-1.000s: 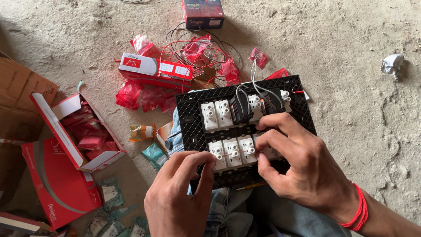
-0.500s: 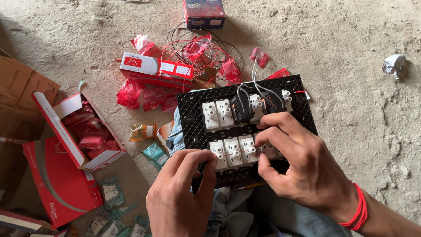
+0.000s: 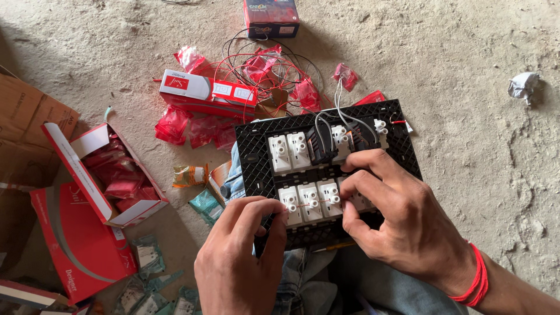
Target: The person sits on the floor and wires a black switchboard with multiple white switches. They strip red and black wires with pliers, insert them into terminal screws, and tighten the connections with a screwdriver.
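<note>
We've got the stiff, light black switch plate [image 3: 326, 175] pinched by our left hand [image 3: 242, 259]; right hand [image 3: 402, 224] fingers seem closed on a thin red wire [image 3: 309, 204], probably floppy.

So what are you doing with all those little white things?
A person holds a black switch plate on their lap, back side up, with white switch modules clipped in. The left hand pinches a thin red wire at the lower row, and the right hand presses on that row. Red packets and open red boxes lie on the floor.
</note>
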`<state>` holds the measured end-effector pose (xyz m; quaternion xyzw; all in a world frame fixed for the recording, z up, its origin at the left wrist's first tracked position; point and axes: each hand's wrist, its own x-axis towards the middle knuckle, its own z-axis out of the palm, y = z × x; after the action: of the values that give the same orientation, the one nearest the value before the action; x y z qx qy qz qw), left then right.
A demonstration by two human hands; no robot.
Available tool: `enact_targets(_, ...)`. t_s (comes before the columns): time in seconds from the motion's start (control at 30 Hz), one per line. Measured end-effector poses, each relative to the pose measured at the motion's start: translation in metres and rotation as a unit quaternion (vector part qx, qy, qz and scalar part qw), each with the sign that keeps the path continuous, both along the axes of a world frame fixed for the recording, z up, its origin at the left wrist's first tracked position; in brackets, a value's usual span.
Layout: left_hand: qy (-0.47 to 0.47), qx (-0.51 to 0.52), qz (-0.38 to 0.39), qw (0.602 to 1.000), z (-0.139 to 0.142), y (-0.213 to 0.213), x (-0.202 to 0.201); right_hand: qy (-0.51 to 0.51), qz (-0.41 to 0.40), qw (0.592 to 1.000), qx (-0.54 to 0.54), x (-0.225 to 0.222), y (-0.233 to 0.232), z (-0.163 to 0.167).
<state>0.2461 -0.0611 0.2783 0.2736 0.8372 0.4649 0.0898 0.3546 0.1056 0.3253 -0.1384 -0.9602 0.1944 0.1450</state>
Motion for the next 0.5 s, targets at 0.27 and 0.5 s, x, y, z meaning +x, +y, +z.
enact_targets(0.27,0.005,0.001,0.000,1.000,-0.001,-0.001,0.000,0.083,0.048,0.995,0.028,0.015,0.003,-0.008)
enact_targets(0.5,-0.020,0.005,-0.005,1.000,-0.001,-0.005,-0.001,0.067,0.032,0.989,0.128,0.075,0.001,-0.014)
